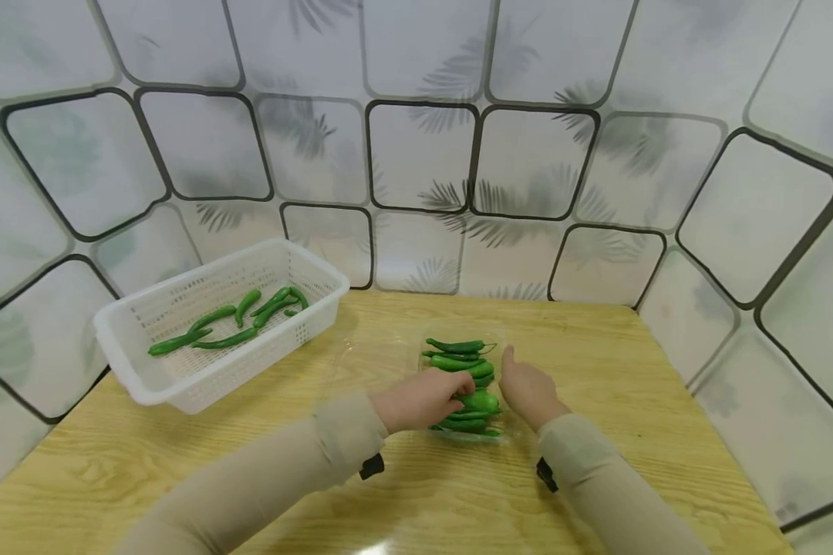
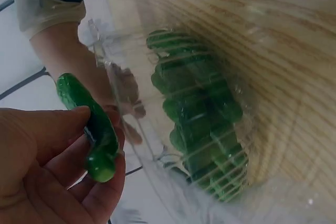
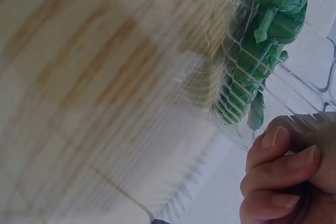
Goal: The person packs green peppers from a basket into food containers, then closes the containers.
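Observation:
My left hand (image 1: 423, 397) is over the clear plastic box (image 2: 149, 174), pinching a curved green chili pepper (image 2: 102, 129) between thumb and fingers. The left wrist view shows this pepper outside the box wall nearest the camera. Several green peppers (image 1: 458, 366) lie crosswise in a row inside the box, partly covered by my left hand in the head view. At the box's right side is my right hand (image 1: 527, 389), one digit pointing forward. Its other fingers (image 3: 273, 177) hang loosely curled near the rim in the right wrist view; whether they touch it is unclear.
A white perforated basket (image 1: 146, 393) stands at the left of the wooden table (image 1: 583, 347), with several green chilies (image 1: 225, 339) in it. Left of the peppers lies the box's transparent open lid (image 1: 371, 358). Patterned white walls (image 1: 423, 154) enclose the table's back and sides.

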`<act>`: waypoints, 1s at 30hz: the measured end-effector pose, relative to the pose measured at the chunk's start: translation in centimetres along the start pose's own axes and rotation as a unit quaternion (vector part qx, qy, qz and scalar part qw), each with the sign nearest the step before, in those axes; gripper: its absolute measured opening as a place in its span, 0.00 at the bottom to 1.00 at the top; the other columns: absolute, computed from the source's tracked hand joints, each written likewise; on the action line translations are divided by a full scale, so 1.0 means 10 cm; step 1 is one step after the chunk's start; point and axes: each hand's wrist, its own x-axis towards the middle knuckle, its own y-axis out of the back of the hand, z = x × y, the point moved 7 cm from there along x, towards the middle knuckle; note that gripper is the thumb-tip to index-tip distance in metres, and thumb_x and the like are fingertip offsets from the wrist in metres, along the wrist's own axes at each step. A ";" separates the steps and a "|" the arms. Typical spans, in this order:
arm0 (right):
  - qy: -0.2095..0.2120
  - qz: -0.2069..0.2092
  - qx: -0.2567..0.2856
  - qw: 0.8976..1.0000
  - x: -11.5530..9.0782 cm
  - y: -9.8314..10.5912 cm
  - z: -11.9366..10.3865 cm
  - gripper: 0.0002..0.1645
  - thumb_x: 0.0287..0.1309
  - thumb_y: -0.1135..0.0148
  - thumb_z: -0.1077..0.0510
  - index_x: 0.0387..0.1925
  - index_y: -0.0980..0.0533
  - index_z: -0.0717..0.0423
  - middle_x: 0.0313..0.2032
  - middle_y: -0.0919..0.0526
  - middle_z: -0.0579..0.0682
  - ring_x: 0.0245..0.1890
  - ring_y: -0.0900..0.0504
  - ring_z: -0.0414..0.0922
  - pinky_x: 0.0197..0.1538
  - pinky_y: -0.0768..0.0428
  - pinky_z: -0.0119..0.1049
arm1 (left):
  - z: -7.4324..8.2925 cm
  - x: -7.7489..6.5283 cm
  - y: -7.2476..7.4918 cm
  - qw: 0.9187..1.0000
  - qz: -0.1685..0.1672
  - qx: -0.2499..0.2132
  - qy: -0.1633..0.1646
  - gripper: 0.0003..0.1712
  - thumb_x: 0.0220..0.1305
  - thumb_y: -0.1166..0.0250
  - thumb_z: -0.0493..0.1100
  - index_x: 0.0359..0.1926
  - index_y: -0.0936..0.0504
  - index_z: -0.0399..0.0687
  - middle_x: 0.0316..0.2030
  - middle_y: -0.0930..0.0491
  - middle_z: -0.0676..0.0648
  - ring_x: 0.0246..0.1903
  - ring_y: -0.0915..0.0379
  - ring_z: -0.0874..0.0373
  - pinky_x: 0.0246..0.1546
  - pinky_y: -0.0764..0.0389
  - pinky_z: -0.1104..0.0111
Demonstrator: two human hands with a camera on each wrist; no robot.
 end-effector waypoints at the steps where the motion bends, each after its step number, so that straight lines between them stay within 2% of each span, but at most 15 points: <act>1: 0.001 0.001 -0.001 1.000 0.00 0.00 -0.01 0.35 0.66 0.56 0.64 0.68 0.56 0.73 0.09 0.34 0.47 0.09 0.47 0.38 0.14 0.48 0.30 | 0.01 0.01 -0.04 1.000 -0.011 0.002 -0.003 0.14 0.64 0.40 0.38 0.51 0.25 0.46 0.46 0.22 0.49 0.43 0.24 0.62 0.40 0.25 0.76; 7: 0.005 0.009 -0.015 1.000 -0.01 0.01 -0.03 0.34 0.66 0.56 0.65 0.68 0.55 0.73 0.10 0.34 0.48 0.09 0.46 0.38 0.14 0.48 0.30 | 0.04 0.03 -0.19 0.997 -0.065 0.013 -0.030 0.16 0.65 0.41 0.38 0.53 0.22 0.45 0.46 0.23 0.51 0.45 0.26 0.64 0.42 0.27 0.78; 13: 0.000 0.006 -0.020 1.000 0.01 0.00 -0.02 0.35 0.67 0.54 0.63 0.68 0.55 0.72 0.09 0.35 0.47 0.09 0.46 0.38 0.15 0.48 0.31 | 0.03 0.00 -0.25 0.995 -0.089 -0.017 -0.030 0.14 0.68 0.45 0.38 0.52 0.22 0.46 0.45 0.21 0.52 0.40 0.25 0.67 0.40 0.26 0.77; 16: -0.001 0.009 -0.021 1.000 0.01 0.00 -0.01 0.35 0.66 0.55 0.64 0.68 0.55 0.72 0.09 0.35 0.47 0.09 0.47 0.38 0.15 0.49 0.31 | 0.02 -0.01 -0.28 0.994 -0.099 -0.020 -0.029 0.12 0.70 0.47 0.39 0.49 0.21 0.47 0.41 0.20 0.53 0.35 0.25 0.68 0.37 0.27 0.78; 21: 0.000 0.013 -0.023 1.000 0.02 -0.01 0.00 0.35 0.64 0.55 0.66 0.68 0.55 0.73 0.09 0.34 0.48 0.10 0.47 0.38 0.15 0.48 0.31 | 0.00 0.01 -0.31 0.994 -0.106 -0.024 -0.030 0.11 0.72 0.51 0.42 0.38 0.21 0.50 0.23 0.27 0.55 0.21 0.34 0.66 0.28 0.33 0.75; 28: 0.001 0.011 -0.029 1.000 0.02 -0.01 0.00 0.35 0.65 0.55 0.65 0.68 0.54 0.73 0.09 0.33 0.49 0.09 0.45 0.39 0.14 0.47 0.32 | -0.01 0.02 -0.31 0.995 -0.094 -0.005 -0.037 0.19 0.73 0.53 0.47 0.32 0.18 0.49 0.22 0.28 0.58 0.32 0.31 0.66 0.39 0.29 0.73; 30: 0.001 0.009 -0.027 1.000 0.02 -0.02 0.01 0.35 0.66 0.56 0.65 0.68 0.55 0.73 0.09 0.33 0.49 0.09 0.45 0.39 0.14 0.47 0.32 | -0.01 0.02 -0.31 0.995 -0.096 -0.011 -0.032 0.21 0.73 0.54 0.47 0.29 0.18 0.48 0.21 0.29 0.57 0.30 0.32 0.65 0.38 0.30 0.73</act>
